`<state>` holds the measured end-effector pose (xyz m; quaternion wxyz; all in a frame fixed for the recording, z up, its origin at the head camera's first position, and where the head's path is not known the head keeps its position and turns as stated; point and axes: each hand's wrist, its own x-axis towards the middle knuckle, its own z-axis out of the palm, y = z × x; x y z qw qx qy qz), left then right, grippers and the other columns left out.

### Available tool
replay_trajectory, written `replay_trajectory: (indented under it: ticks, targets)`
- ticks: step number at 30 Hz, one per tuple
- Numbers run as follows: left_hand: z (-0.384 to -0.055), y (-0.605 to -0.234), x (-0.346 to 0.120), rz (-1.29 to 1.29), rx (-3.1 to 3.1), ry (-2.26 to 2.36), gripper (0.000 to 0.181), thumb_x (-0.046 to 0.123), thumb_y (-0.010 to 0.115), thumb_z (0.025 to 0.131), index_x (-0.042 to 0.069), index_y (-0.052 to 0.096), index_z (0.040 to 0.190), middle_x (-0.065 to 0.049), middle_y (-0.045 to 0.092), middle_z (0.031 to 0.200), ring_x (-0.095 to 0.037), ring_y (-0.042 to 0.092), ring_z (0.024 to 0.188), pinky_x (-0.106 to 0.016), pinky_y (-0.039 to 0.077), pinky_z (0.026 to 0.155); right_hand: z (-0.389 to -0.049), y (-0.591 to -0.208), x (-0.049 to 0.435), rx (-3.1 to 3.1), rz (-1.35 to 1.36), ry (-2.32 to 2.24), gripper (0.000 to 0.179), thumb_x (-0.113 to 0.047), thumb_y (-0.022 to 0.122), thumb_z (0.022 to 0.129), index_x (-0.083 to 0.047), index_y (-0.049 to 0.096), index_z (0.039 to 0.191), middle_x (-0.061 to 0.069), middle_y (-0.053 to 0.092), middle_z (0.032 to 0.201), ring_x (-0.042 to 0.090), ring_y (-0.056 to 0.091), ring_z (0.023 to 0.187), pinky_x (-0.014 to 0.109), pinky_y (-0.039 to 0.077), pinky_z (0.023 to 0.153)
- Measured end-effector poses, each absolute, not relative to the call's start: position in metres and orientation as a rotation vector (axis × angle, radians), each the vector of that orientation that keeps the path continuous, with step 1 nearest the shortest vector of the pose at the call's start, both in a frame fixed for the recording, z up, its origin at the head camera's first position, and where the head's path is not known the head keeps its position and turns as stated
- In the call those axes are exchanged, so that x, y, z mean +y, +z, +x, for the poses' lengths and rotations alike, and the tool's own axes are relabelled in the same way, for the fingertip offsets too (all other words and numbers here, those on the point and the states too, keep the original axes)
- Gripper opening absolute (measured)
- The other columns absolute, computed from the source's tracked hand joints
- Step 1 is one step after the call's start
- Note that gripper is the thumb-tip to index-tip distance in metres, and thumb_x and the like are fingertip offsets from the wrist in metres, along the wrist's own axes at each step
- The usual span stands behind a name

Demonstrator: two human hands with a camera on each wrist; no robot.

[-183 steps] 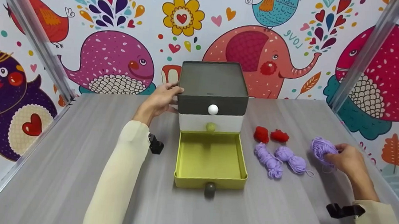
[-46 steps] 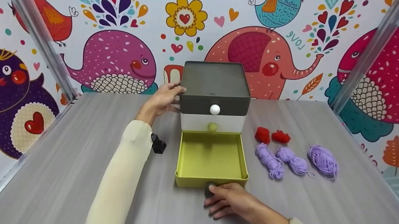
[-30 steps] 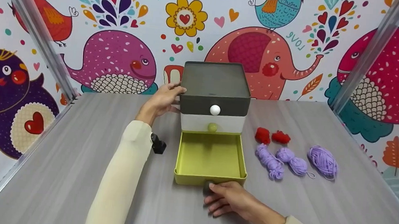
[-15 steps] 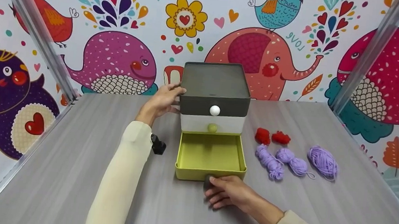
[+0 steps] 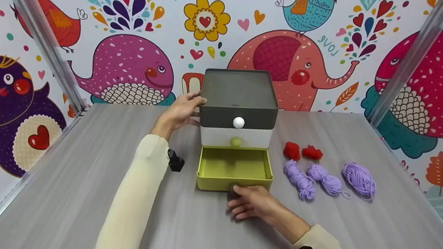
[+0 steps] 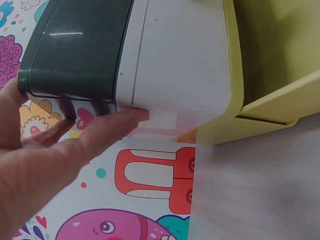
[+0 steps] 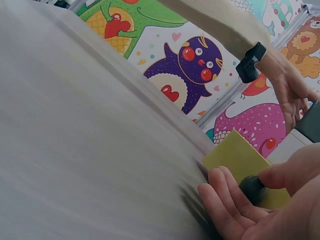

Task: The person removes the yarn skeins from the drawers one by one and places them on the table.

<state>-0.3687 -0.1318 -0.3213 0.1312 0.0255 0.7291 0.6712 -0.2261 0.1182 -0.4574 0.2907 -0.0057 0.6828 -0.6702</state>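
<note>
A small three-tier drawer box [image 5: 240,89] stands on the table, with a dark grey top tier, a white middle tier [image 5: 254,138] and a yellow-green bottom drawer [image 5: 234,184] pulled partway out. Inside, that drawer's visible floor is bare. My left hand [image 5: 182,108] rests against the box's left side, its fingers extended along the dark and white walls in the left wrist view. My right hand [image 5: 256,203] pinches the dark round drawer knob [image 7: 253,189] between thumb and fingers; the knob is mostly covered in the head view.
Right of the box lie two red yarn bundles [image 5: 292,151], a twisted lilac yarn skein [image 5: 300,180], a tied pair of lilac yarn balls [image 5: 324,179] and a larger lilac yarn ball [image 5: 358,180]. A patterned wall [image 5: 150,64] stands behind the table.
The right hand earlier let go of the large lilac yarn ball and took the knob. Since then, the bottom drawer has slid inward with it. The left hand stays at the box.
</note>
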Motion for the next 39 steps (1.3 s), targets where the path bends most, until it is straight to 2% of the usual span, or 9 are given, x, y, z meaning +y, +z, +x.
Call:
replay_trajectory:
  ticks: [17, 22, 29, 39]
  targets:
    - [-0.37, -0.321, -0.132, 0.075, 2.114, 1.937, 0.066, 0.024, 0.049, 0.104, 0.013, 0.019, 0.161, -0.018, 0.039, 0.155, -0.041, 0.055, 0.129, -0.061, 0.049, 0.103, -0.26, -0.459, 0.119, 1.798, 0.028, -1.835, 0.043, -0.028, 0.051, 0.104, 0.011, 0.054, 0.124, 0.006, 0.076, 0.084, 0.014, 0.071, 0.069, 0.031, 0.062, 0.069]
    - [-0.37, -0.322, -0.132, 0.073, 2.123, 1.932, 0.066, 0.025, 0.05, 0.104, 0.013, 0.019, 0.161, -0.018, 0.04, 0.155, -0.042, 0.055, 0.129, -0.061, 0.049, 0.103, -0.269, -0.461, 0.117, 1.774, 0.065, -1.871, 0.041, -0.027, 0.053, 0.103, 0.007, 0.054, 0.126, 0.007, 0.077, 0.087, 0.015, 0.072, 0.074, 0.032, 0.063, 0.073]
    - [-0.37, -0.321, -0.132, 0.074, 2.126, 1.944, 0.066, 0.024, 0.05, 0.104, 0.011, 0.019, 0.161, -0.018, 0.04, 0.155, -0.042, 0.056, 0.129, -0.062, 0.048, 0.103, -0.278, -0.463, 0.113, 1.756, 0.104, -1.918, 0.03, -0.026, 0.052, 0.104, 0.0, 0.052, 0.119, 0.007, 0.076, 0.084, 0.015, 0.072, 0.072, 0.032, 0.063, 0.072]
    - [-0.37, -0.321, -0.133, 0.072, 2.12, 1.942, 0.066, 0.024, 0.049, 0.104, 0.012, 0.018, 0.161, -0.018, 0.038, 0.157, -0.041, 0.057, 0.128, -0.06, 0.05, 0.103, -0.291, -0.461, 0.108, 1.746, 0.149, -1.936, 0.039, -0.027, 0.052, 0.104, 0.005, 0.052, 0.126, 0.007, 0.077, 0.087, 0.016, 0.072, 0.075, 0.031, 0.062, 0.073]
